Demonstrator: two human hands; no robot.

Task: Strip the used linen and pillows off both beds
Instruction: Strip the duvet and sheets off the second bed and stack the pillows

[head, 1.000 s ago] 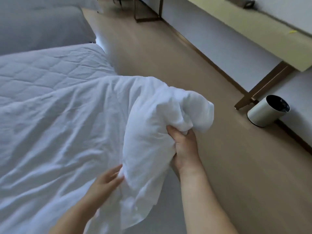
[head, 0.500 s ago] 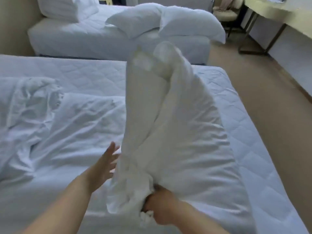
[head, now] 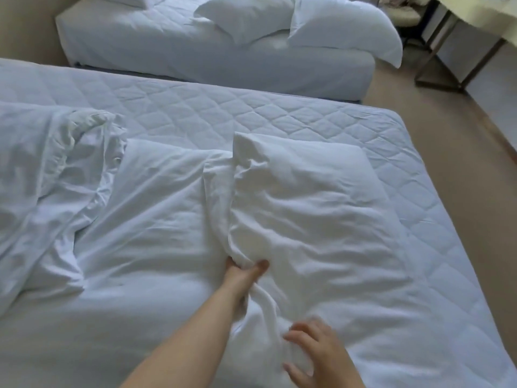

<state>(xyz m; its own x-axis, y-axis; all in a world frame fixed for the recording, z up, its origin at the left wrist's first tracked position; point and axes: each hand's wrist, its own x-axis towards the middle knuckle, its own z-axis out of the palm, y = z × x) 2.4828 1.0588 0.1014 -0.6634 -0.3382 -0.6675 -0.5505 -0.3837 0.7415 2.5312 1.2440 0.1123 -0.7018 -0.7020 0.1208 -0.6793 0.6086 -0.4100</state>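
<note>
We are clutching a fold of crumpled white sheet (head: 302, 208) in our left hand (head: 244, 274), our right hand (head: 319, 354) holding its fingers relaxed.

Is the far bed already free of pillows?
No, at least two pillows lie on top of the far bed.

head camera looks down, close over near bed (head: 307, 119).

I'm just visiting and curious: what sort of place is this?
Probably a twin hotel room: two matching beds close together, the near bed and the far bed, plain white linen, and a slim desk at the side.
</note>
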